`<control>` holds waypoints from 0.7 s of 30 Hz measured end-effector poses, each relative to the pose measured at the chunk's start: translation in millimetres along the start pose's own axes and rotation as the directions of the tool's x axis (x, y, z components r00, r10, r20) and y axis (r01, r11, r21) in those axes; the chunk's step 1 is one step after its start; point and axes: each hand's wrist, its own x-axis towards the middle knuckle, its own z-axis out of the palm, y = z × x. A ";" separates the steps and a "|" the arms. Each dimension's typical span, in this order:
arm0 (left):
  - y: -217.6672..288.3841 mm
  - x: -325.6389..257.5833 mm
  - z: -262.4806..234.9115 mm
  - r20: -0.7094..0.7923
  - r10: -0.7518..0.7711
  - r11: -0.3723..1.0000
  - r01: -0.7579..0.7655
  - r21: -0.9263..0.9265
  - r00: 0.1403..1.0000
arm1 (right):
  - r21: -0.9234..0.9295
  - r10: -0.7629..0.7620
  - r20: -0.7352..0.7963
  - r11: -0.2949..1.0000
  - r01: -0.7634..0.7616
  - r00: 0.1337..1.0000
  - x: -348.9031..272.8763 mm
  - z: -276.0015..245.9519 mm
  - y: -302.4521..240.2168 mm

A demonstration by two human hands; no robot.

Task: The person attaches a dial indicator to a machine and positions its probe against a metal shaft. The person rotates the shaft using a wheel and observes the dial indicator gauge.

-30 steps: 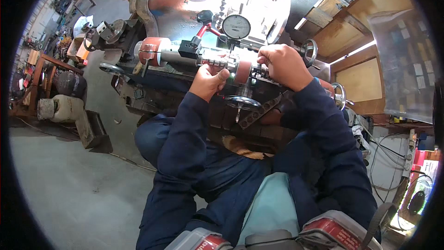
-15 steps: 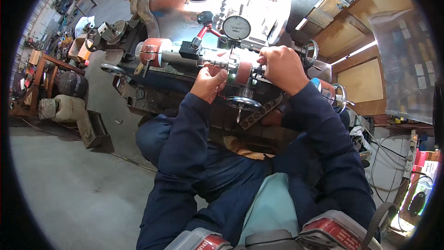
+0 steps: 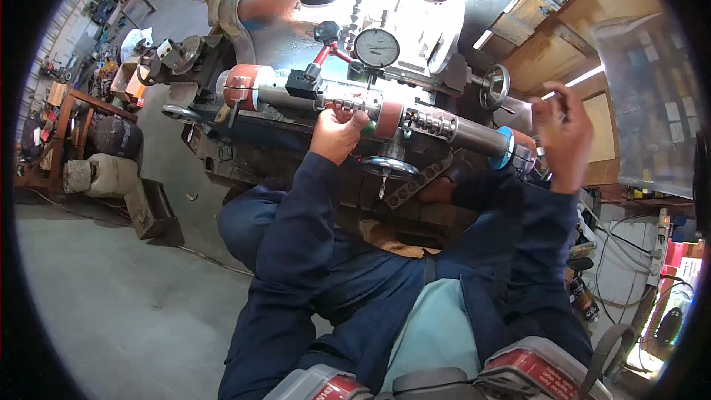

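Note:
A metal camshaft (image 3: 433,123) with several lobes lies across the machine, its middle behind a reddish-brown ring-shaped clamp (image 3: 389,119). My left hand (image 3: 338,135) is closed around the camshaft's left part, thumb in front and fingertips partly hidden behind it. Just above, a round white-faced dial gauge (image 3: 377,48) hangs from a red jointed arm (image 3: 323,54), its thin stem pointing down at the shaft. My right hand (image 3: 569,133) is raised off the machine at the right, fingers bent and apart, a little blurred, with nothing visible in them.
A chrome handwheel (image 3: 389,168) sits below the clamp, and another handwheel (image 3: 495,87) stands at the right. A black block (image 3: 302,84) supports the gauge arm. Wooden panels and a plastic sheet (image 3: 655,111) border the right side. A gas cylinder (image 3: 111,174) lies on the left floor.
My right hand has let go of the shaft's right part and moved right, uncovering the lobes there. My left hand stays on the shaft. The dial gauge's needle appears to have turned.

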 end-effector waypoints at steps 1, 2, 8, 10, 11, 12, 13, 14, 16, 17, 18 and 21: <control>2.6 -1.5 5.5 0.002 0.000 1.000 0.000 -0.001 1.000 | -0.145 0.036 0.044 0.989 -0.030 0.998 -2.1 -18.6 19.6; 6.5 -3.3 16.3 -0.110 0.065 0.996 -0.058 0.066 0.992 | -0.297 0.080 0.080 0.953 -0.053 0.994 -4.0 -40.4 41.6; 13.0 -5.2 12.2 -0.197 0.249 0.879 -0.136 0.457 0.948 | -0.232 0.318 0.367 0.941 -0.246 0.874 -66.5 -81.0 169.4; 14.2 -6.4 7.6 -0.192 0.287 0.812 -0.133 0.568 0.938 | -0.180 0.286 0.280 0.953 -0.242 0.917 -80.4 -66.3 175.9; 16.0 -5.8 5.1 -0.152 0.247 0.847 -0.137 0.513 0.957 | -0.053 0.312 0.164 0.950 -0.307 0.936 -84.7 -51.4 181.8; 19.1 -6.4 3.6 -0.108 0.208 0.878 -0.137 0.459 0.972 | -0.049 0.312 0.165 0.950 -0.308 0.936 -88.8 -39.7 199.3; 25.4 -9.3 4.0 -0.110 0.208 0.877 -0.136 0.461 0.972 | 0.126 0.269 0.190 0.947 -0.295 0.944 -90.8 -31.1 219.1; 33.5 -12.3 5.2 -0.138 0.084 0.916 -0.022 0.400 0.987 | 0.298 0.224 0.206 0.913 -0.279 0.953 -87.4 -24.5 216.8; 37.7 -13.2 2.5 -0.156 -0.044 0.936 0.095 0.338 0.987 | 0.230 0.238 0.213 0.931 -0.285 0.948 -92.9 -12.5 208.3; 37.8 -14.8 -3.1 -0.166 -0.084 0.929 0.137 0.344 0.983 | 0.104 0.287 0.250 0.942 -0.320 0.925 -92.3 -9.0 199.7; 36.3 -13.2 -3.7 -0.162 -0.125 0.923 0.175 0.342 0.979 | -0.037 0.343 0.270 0.937 -0.347 0.900 -92.9 -13.0 195.6; 32.4 -15.6 -1.3 -0.101 -0.126 0.969 0.144 0.199 0.987 | 0.256 0.346 0.354 0.858 -0.446 0.869 -114.9 -11.9 234.7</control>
